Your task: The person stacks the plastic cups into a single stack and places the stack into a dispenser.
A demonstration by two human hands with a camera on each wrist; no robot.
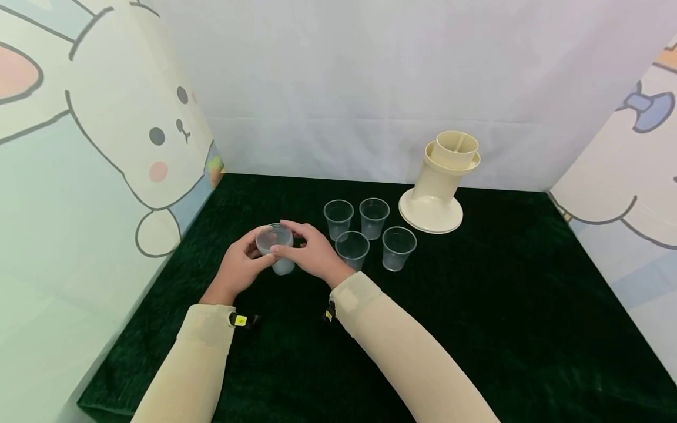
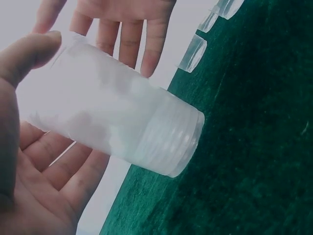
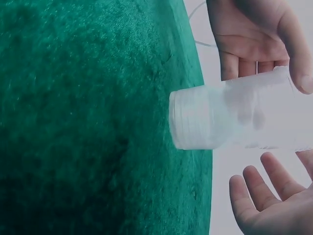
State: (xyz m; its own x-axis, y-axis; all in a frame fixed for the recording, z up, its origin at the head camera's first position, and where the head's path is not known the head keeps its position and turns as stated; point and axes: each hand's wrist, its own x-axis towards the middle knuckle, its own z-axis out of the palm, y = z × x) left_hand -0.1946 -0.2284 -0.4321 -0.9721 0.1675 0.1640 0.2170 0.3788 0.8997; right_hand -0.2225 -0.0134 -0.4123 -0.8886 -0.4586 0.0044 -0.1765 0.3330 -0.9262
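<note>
A stack of clear plastic cups (image 1: pixel 284 266) is held upright over the left part of the dark green cloth. My left hand (image 1: pixel 239 267) grips the stack's side, thumb in front and fingers behind. From the right, my right hand (image 1: pixel 315 251) has its thumb and index finger at the rim, while its other fingers (image 3: pixel 264 191) stay spread. Nested rims show near the base of the stack (image 2: pixel 166 132) in the left wrist view. Whether the right fingers hold one cup or several is not visible. Just right of the hands stand several single cups (image 1: pixel 398 251), mouths up.
At the back right stands a cream plastic holder (image 1: pixel 436 185) with a round base and a tube-like top. Green velvet cloth (image 1: pixel 502 305) covers the table. A white curtain (image 1: pixel 338 88) hangs behind, and cartoon-printed panels (image 1: pixel 121 135) flank both sides.
</note>
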